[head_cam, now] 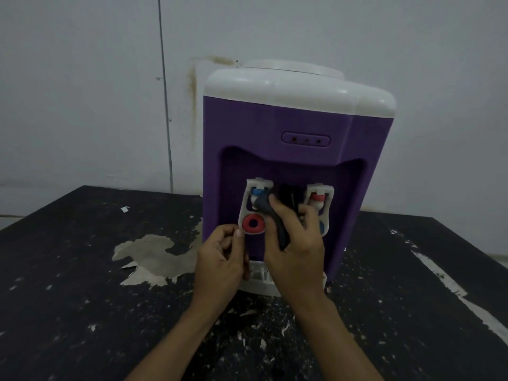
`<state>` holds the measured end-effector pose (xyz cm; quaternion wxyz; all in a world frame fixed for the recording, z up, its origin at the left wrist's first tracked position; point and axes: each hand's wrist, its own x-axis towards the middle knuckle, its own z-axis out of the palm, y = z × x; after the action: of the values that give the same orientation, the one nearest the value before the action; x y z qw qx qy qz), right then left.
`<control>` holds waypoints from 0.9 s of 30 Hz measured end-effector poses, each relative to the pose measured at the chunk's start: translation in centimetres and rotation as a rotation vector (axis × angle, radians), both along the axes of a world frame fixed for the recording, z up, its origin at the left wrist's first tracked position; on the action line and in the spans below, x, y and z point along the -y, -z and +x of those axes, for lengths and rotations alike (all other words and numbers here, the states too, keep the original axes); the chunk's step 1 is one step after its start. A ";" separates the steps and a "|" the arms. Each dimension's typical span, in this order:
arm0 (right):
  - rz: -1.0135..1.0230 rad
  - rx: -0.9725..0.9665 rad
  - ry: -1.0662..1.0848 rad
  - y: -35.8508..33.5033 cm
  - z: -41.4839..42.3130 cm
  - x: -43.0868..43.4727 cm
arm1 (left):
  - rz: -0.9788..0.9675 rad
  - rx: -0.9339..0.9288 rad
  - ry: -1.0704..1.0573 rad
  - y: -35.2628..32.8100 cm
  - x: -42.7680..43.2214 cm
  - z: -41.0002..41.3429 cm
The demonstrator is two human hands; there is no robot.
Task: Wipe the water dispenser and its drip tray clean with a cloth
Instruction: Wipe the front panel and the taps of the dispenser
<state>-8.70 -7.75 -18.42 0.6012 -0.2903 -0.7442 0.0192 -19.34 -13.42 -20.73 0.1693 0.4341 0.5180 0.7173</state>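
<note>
Dark cloth [268, 209] is gripped in the curled right hand [297, 251] for wiping between taps, with the tap lever [246, 207] pinched at the left hand [220, 257], apparently for steadying.

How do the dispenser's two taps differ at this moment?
The red-paddle tap has a blue cap; the blue-paddle tap a red one. The red-paddle tap's paddle shows fully; the blue-paddle tap's sits mostly behind the right hand. The cloth lies against the red-paddle tap only. Both have white frames.

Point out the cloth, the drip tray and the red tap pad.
cloth [276, 221]: head view, its dark middle fold.
drip tray [259, 284]: head view, white front edge.
red tap pad [246, 224]: head view, ring's left side.
</note>
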 end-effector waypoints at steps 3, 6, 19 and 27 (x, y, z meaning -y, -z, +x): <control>-0.098 0.080 -0.065 3.2 0.4 1.0 | -0.015 0.004 0.002 0.0 0.0 -0.1; -0.113 0.118 -0.075 4.1 0.9 1.8 | -0.015 -0.012 -0.004 0.0 0.1 -0.2; -0.175 -0.056 -0.081 2.8 -0.8 1.3 | -0.015 -0.058 0.003 0.2 0.2 -0.5; -0.222 -0.125 -0.101 2.4 -2.2 2.1 | 0.003 -0.073 0.028 0.3 0.3 -1.2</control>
<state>-10.90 -9.82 -20.78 0.6089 -0.3152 -0.7124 0.1497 -20.51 -13.70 -21.05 0.1598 0.4673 0.5168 0.6993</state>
